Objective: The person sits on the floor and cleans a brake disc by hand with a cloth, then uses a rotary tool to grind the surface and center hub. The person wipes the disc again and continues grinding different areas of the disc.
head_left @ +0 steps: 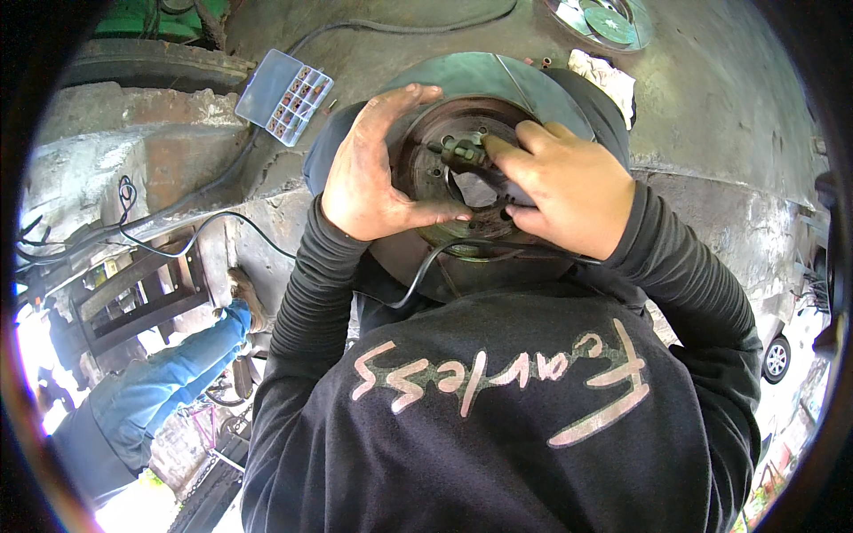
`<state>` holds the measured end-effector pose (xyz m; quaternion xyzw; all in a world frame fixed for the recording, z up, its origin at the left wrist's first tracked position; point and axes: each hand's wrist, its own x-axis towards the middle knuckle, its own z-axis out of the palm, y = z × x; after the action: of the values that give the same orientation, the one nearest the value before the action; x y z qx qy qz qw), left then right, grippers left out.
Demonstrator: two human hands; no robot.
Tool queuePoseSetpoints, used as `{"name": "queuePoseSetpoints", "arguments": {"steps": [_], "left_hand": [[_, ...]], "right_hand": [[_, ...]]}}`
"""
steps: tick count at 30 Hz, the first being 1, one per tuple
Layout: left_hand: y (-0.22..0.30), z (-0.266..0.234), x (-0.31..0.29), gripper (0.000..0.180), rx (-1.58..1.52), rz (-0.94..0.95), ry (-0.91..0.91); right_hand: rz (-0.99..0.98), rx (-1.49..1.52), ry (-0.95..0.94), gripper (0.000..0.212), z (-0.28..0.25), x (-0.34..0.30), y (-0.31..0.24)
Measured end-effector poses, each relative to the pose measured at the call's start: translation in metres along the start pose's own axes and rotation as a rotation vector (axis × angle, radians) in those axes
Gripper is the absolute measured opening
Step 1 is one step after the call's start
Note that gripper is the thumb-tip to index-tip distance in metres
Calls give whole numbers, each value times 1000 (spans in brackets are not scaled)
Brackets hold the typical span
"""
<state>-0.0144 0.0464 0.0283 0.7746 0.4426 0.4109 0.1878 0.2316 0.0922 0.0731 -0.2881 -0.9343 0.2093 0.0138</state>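
Observation:
A large round metal disc [435,282] that looks like a brake disc lies across my lap, its raised, rust-brown hub ringed with holes. My left hand [369,173] spans the left side of the hub, fingers stretched out and apart; the thumb tip rests near the hub's lower inner edge. My right hand [573,182] is closed around a dark hand tool [466,153] with a hex-shaped metal fitting, held over the hub. Its exact kind is hard to make out, since my fingers cover much of it. Beside my right wrist, a black cable or hose [431,262] curves across the disc.
An open clear compartment box [299,105] of small brownish parts sits on the floor, upper left. Another disc [609,22] lies at the top right, with a white rag [604,80] nearer. Another person's jeans-clad leg [191,355] and a metal frame [142,293] are at left.

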Motion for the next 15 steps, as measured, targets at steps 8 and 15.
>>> {"name": "queuePoseSetpoints", "arguments": {"steps": [8, 15], "left_hand": [[-2, 4, 4, 113, -18, 12, 11], [8, -14, 6, 108, 128, 0, -41]], "right_hand": [[24, -41, 17, 63, -4, -4, 10], [-41, 120, 25, 59, -11, -5, 11]]}}
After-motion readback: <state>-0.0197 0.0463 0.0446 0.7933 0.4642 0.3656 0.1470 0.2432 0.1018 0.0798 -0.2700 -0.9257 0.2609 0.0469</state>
